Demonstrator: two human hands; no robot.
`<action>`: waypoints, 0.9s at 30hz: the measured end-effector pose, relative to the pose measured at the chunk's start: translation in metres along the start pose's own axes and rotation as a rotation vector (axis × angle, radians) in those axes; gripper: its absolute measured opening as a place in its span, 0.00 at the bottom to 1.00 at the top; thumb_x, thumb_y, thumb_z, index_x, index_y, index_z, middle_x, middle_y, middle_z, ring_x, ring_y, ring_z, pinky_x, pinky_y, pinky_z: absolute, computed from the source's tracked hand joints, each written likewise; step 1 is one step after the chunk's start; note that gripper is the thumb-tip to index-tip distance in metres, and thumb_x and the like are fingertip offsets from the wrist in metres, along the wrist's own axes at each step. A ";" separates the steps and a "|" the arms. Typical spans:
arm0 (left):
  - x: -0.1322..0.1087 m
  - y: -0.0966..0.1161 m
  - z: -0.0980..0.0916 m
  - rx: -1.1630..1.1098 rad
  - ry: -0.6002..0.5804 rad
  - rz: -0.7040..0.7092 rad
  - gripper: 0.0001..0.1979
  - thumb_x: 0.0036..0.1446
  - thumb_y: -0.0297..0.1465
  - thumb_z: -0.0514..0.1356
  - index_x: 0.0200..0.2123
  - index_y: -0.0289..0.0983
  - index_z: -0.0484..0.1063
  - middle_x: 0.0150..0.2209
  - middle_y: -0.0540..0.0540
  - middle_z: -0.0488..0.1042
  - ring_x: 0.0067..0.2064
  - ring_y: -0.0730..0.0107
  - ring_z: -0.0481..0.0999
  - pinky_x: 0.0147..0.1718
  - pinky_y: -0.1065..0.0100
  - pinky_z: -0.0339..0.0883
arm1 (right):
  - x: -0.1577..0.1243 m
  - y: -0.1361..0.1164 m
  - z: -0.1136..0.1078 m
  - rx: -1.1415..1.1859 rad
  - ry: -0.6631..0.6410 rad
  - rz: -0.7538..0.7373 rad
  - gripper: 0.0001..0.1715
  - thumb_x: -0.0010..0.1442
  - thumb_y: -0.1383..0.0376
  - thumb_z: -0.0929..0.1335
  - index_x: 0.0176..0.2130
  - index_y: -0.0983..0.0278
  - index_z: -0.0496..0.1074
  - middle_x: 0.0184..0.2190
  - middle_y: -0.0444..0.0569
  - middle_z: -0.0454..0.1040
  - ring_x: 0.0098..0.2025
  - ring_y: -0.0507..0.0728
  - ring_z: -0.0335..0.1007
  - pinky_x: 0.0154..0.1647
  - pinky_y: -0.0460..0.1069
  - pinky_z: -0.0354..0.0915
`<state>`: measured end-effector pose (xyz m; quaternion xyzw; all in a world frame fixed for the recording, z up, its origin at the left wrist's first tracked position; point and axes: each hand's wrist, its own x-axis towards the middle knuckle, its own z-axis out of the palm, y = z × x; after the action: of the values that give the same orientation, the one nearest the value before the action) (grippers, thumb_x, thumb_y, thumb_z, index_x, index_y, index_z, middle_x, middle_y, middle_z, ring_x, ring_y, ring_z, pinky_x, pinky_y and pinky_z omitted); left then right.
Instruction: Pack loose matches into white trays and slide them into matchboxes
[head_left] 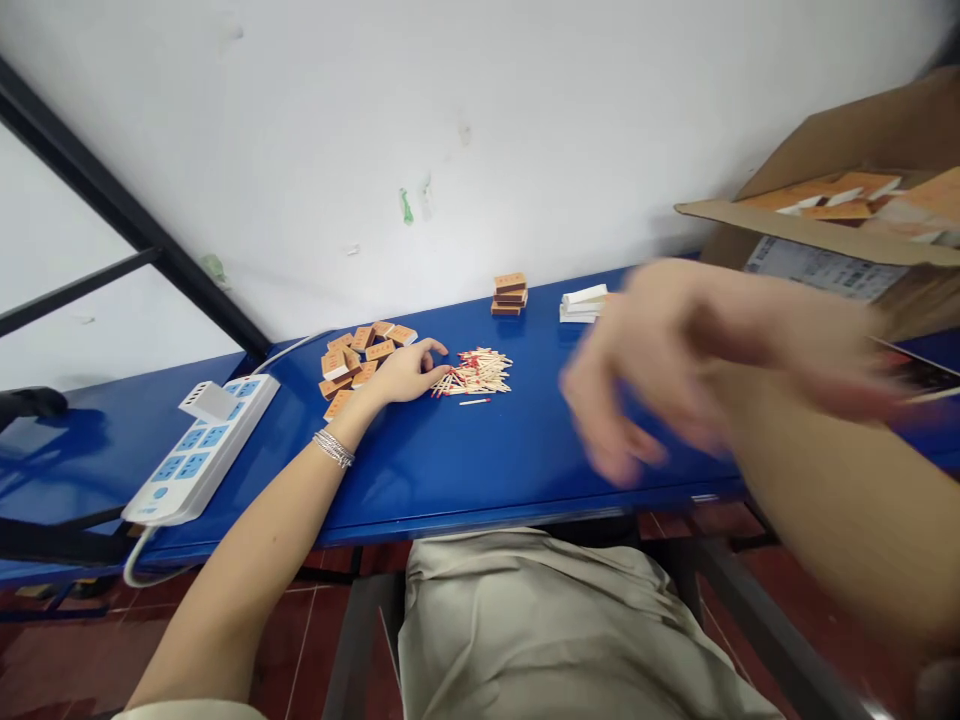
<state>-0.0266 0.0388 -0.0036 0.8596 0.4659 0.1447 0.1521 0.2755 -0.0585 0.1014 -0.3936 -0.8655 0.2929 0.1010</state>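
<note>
My left hand [409,372] rests on the blue table [465,460], fingers stretched toward a pile of red-tipped matches [476,372] and touching its left edge. Behind its wrist lies a heap of orange matchboxes [358,358]. A silver bracelet [334,448] circles the left wrist. My right hand [637,370] hovers close to the camera over the table's right part, blurred by motion, fingers hanging down and apart with nothing seen in them. One match [475,402] lies apart from the pile.
A small stack of orange matchboxes [510,294] and a stack of white inner trays [583,303] stand by the wall. A white and blue power strip [201,447] lies at left. An open cardboard box [832,230] with more boxes sits at right.
</note>
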 end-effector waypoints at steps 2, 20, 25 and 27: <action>0.001 0.000 0.000 0.007 -0.002 0.008 0.18 0.58 0.40 0.59 0.48 0.35 0.69 0.28 0.50 0.71 0.28 0.70 0.69 0.27 0.69 0.60 | 0.021 0.006 -0.001 0.146 -0.047 -0.114 0.30 0.51 0.41 0.71 0.36 0.64 0.79 0.32 0.50 0.78 0.39 0.57 0.73 0.38 0.51 0.66; -0.004 0.018 -0.007 -0.148 -0.094 0.086 0.10 0.57 0.35 0.60 0.36 0.34 0.75 0.23 0.49 0.73 0.24 0.75 0.67 0.25 0.71 0.61 | 0.086 0.061 0.052 -0.008 0.442 -0.029 0.18 0.53 0.54 0.70 0.35 0.66 0.78 0.30 0.50 0.77 0.28 0.52 0.65 0.31 0.49 0.58; -0.003 0.019 -0.006 -0.137 -0.087 0.087 0.07 0.56 0.31 0.60 0.35 0.33 0.75 0.25 0.48 0.74 0.26 0.75 0.69 0.28 0.71 0.63 | 0.084 0.057 0.055 0.004 0.300 -0.022 0.17 0.51 0.56 0.71 0.35 0.66 0.79 0.29 0.48 0.77 0.26 0.50 0.65 0.31 0.48 0.59; -0.003 0.019 -0.006 -0.121 -0.084 0.084 0.07 0.55 0.30 0.60 0.35 0.33 0.75 0.25 0.49 0.74 0.26 0.75 0.69 0.29 0.71 0.63 | 0.082 0.058 0.054 0.005 0.213 -0.022 0.18 0.50 0.55 0.71 0.37 0.65 0.80 0.29 0.47 0.77 0.25 0.50 0.64 0.30 0.48 0.58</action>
<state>-0.0161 0.0270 0.0090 0.8730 0.4130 0.1425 0.2168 0.2347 0.0091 0.0195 -0.4125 -0.8535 0.2505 0.1965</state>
